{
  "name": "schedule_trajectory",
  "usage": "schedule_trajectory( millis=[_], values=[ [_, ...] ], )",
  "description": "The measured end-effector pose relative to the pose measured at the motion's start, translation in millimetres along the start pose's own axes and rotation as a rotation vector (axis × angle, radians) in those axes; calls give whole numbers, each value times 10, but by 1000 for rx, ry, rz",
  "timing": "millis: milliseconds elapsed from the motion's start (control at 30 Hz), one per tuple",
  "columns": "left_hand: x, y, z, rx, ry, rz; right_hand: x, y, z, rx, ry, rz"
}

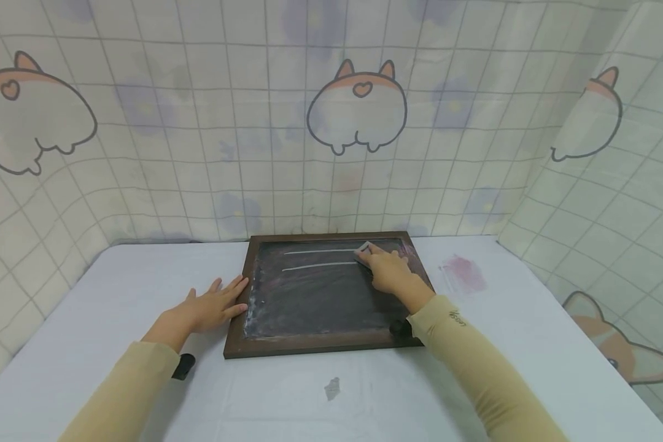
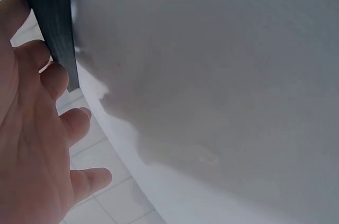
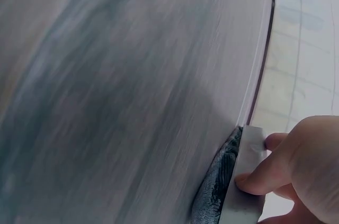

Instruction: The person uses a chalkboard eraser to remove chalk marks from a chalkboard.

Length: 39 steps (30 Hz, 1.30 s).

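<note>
A chalkboard (image 1: 315,301) in a brown wooden frame lies on the white table. Two white chalk lines run across its upper part, the lower one (image 1: 315,266) beneath the other. My right hand (image 1: 389,270) grips a chalkboard eraser (image 3: 248,166) with a pale back and a dark, chalk-dusted pad. The pad is against the board, at the right ends of the lines. My left hand (image 1: 212,309), fingers spread, rests at the frame's left side. In the left wrist view, its fingertips reach the dark frame edge (image 2: 55,28).
The white tabletop (image 1: 287,405) has a pink smudge (image 1: 464,274) right of the board and a grey patch (image 1: 332,388) in front. A tile-patterned curtain (image 1: 243,153) with cartoon corgis stands behind and along both sides.
</note>
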<state>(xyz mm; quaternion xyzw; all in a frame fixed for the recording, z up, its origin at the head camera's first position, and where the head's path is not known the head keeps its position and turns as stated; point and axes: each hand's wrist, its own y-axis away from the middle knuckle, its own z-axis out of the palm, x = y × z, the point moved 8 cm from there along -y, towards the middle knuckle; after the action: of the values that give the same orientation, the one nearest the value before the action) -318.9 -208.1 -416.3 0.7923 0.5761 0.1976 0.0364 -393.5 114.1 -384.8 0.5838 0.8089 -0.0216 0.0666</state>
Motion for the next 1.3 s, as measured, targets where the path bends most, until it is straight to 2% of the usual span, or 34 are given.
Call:
schedule_trajectory(
  millis=[300, 533, 667, 767, 833, 933, 1067, 1167, 1300],
  values=[
    [-4, -6, 1, 5, 13, -2, -502, -142, 63, -24, 27, -62],
    [-17, -1, -9, 36, -68, -5, -1066, -260, 129, -50, 55, -129],
    [-28, -25, -2, 38, -87, -12, -1489, -256, 193, -58, 95, -221],
    [-39, -34, -1, 39, -100, -16, -1770, -226, 237, -61, 148, -286],
    [-37, -33, -2, 42, -107, -17, -1872, -212, 248, -58, 192, -296],
    [-29, -20, -6, 40, -113, -18, -1892, -205, 253, -60, 250, -286],
    [-34, -2, 1, 35, -124, -20, -1728, -218, 213, -51, 239, -269],
    [-32, -9, 5, 45, -129, -6, -1455, -232, 153, -42, 197, -227],
    [-33, -19, 12, 48, -123, 6, -964, -212, 93, -37, 120, -160]
  ],
)
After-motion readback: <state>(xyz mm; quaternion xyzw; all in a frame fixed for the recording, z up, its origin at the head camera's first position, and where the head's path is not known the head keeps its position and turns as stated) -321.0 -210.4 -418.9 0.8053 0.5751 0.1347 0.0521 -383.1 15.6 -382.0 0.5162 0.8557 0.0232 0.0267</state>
